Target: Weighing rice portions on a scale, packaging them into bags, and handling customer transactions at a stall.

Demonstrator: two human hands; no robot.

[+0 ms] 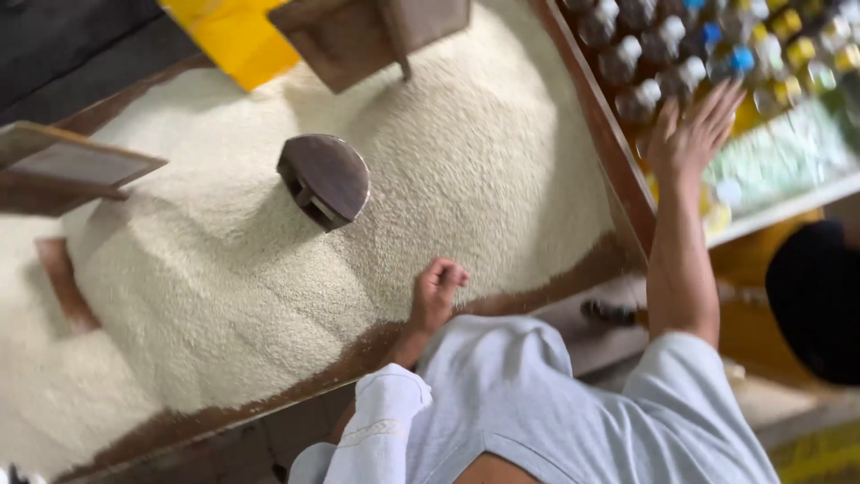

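Note:
A big heap of white rice point(269, 269) fills a wooden bin point(618, 152). My left hand point(437, 292) rests at the heap's near edge, by the bin's front rim, with its fingers curled into a fist; I cannot see whether any rice is inside. My right hand point(692, 130) is stretched out past the bin's right wall, fingers spread and holding nothing, just short of a shelf of capped bottles point(663, 63). A round dark wooden measure point(324, 179) lies tipped in the rice, well away from both hands.
Wooden boards stick out of the rice at the left point(76, 166) and at the top point(367, 36), next to a yellow panel point(235, 38). A white cloth point(381, 421) hangs over my grey shirt. A dark rounded shape point(815, 300) sits at the right.

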